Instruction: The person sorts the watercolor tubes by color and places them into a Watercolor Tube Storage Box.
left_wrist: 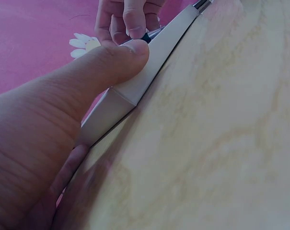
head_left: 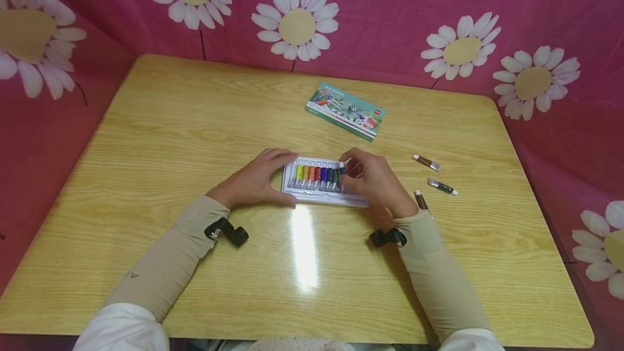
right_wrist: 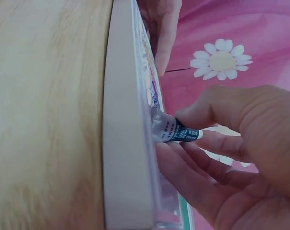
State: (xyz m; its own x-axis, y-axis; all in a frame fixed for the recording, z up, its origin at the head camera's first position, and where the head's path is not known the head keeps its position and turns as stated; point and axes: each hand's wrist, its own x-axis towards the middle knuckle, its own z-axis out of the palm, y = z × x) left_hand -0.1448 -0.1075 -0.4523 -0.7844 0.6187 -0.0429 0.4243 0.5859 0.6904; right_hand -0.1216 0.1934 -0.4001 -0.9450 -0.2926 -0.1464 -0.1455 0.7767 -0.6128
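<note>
A white plastic tray (head_left: 319, 197) holds a row of small paint tubes (head_left: 317, 175), running from yellow through orange, red and blue to green. My left hand (head_left: 258, 179) grips the tray's left end, thumb on the near edge and fingers at the far edge. Over the tray's right end, my right hand (head_left: 374, 179) pinches a dark green paint tube (right_wrist: 176, 130) between thumb and fingers. That tube stands tilted, white cap up, its flat silver end down at the tray. The right fingers partly hide the tray's right-hand slots in the head view.
A green illustrated box (head_left: 346, 111) lies behind the tray. Right of my right hand are a brown tube (head_left: 426, 162), a black tube (head_left: 442, 186) and a dark brown tube (head_left: 421, 200), the last near the wrist. Pink flowered cloth surrounds the wooden table (head_left: 195, 107).
</note>
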